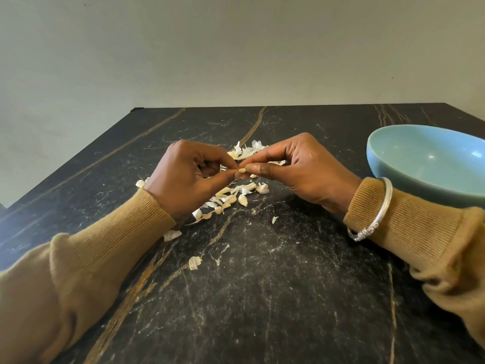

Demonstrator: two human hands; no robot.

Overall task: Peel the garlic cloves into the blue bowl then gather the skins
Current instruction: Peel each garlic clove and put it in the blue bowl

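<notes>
- Left hand [183, 177] and right hand [296, 169] each hold a pinching grip on one garlic clove [242, 170] above the desk [262, 285].
- Loose cloves and skins [231, 198] lie beneath.
- Blue bowl [393, 177] stands right of the hands.

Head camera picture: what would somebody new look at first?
The left hand and right hand meet mid-picture, pinching one small garlic clove between them. Under them, cloves and papery skins lie scattered on the black table. A blue bowl sits at the right edge.
</notes>
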